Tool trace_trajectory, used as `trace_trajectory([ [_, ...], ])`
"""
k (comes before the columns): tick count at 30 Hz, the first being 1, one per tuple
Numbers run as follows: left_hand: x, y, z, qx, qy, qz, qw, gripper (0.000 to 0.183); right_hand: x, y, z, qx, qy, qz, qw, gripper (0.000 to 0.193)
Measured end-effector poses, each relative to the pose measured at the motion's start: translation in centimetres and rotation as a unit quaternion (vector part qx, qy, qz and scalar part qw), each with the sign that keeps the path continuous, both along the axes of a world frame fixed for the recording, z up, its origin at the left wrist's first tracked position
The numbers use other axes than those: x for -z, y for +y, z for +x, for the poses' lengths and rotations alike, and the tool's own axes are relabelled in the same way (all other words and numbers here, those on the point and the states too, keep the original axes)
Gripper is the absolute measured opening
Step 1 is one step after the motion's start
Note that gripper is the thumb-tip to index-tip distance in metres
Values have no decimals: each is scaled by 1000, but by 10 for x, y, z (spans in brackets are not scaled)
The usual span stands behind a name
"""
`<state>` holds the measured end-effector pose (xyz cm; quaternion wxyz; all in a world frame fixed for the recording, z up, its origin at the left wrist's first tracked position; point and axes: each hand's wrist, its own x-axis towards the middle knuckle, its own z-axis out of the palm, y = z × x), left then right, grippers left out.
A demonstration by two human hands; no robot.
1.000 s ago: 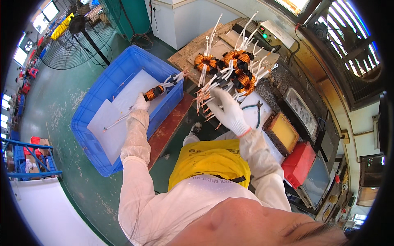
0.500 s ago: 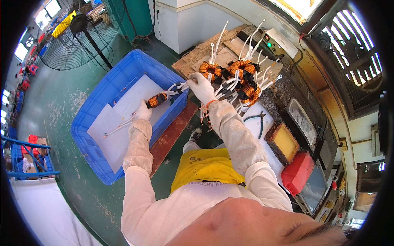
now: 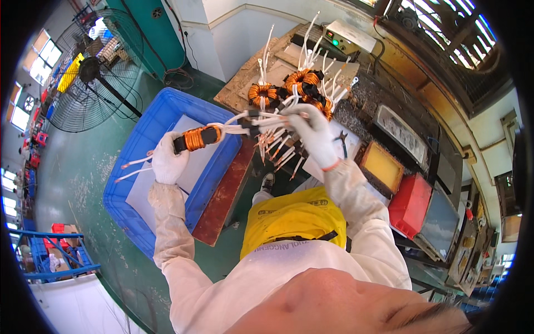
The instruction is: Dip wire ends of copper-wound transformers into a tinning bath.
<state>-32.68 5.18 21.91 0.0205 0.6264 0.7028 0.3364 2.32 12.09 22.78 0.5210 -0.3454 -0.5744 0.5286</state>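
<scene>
My left hand [image 3: 168, 160], in a white glove, is closed around one end of a copper-wound toroidal coil [image 3: 199, 138] above the blue crate. Two white leads with copper-coloured ends stick out past that hand to the left. From the coil's other end, white leads with black sleeves [image 3: 253, 123] stretch right to my right hand [image 3: 312, 133], also gloved, whose fingers are closed on them near their ends. Just beyond my right hand, several similar coils [image 3: 303, 82] stand on the bench with white leads upward. More copper-tipped leads [image 3: 283, 153] hang over the bench's near edge.
The blue crate [image 3: 119, 167] has white sheets inside and rests by a reddish-brown board [image 3: 219, 209]. Pliers [image 3: 342, 143], a yellow-filled tray [image 3: 381, 168] and a red bin [image 3: 409, 203] lie along the right. A control box [image 3: 349, 37] sits behind; a large fan [image 3: 92, 69] stands far left.
Both hands have lifted the coil nearer to me. My left hand has shifted left and my right hand right, still holding coil and leads. The view has turned slightly.
</scene>
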Motion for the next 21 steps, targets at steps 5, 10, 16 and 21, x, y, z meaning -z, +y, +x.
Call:
trace_trajectory([
  [5, -54, -30, 87, 143, -56, -56, 986, 29, 14, -78, 107, 88, 24, -63, 994, 17],
  [10, -11, -45, 171, 343, -173, -171, 907, 32, 28, -174, 206, 226, 8, -164, 960, 17],
  [16, 62, -59, 278, 461, -61, -161, 870, 29, 92, -287, 270, 363, 24, -267, 892, 16],
  [21, 87, -56, 327, 536, 84, -247, 803, 31, 153, -338, 287, 395, 47, -338, 853, 24],
])
